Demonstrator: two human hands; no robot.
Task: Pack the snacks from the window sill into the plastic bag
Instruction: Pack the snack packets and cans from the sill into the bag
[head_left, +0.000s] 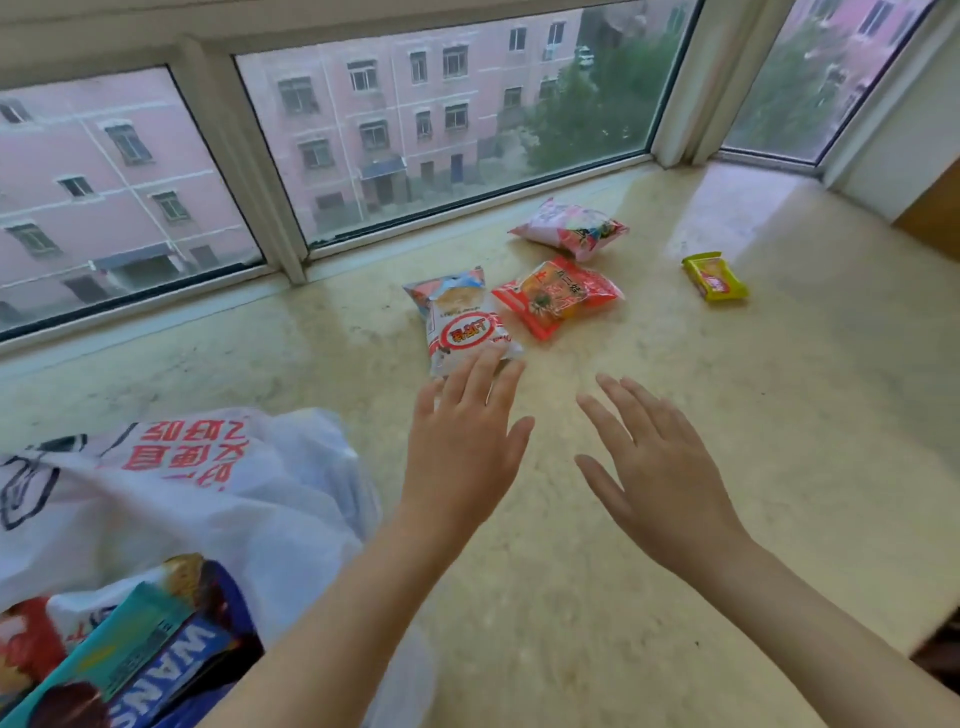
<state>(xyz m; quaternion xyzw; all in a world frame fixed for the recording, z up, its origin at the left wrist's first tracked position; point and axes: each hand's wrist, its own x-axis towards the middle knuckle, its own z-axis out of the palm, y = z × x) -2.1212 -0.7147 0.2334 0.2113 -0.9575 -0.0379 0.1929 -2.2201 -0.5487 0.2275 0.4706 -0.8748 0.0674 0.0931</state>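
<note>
A white plastic bag (208, 483) with red print lies at the lower left of the marble window sill (649, 467), with several snack packs inside its mouth. Loose on the sill are a white snack pack (460, 317), a red pack (558, 296), a pink pack (569, 227) and a small yellow pack (716, 276). My left hand (465, 447) reaches forward with straight fingers, its fingertips at the near edge of the white pack. My right hand (657, 467) hovers beside it over bare sill, fingers spread, holding nothing.
Window panes and white frames (270, 171) run along the far edge of the sill. A wooden corner (935, 208) stands at the right. The sill's near right edge drops off at the lower right.
</note>
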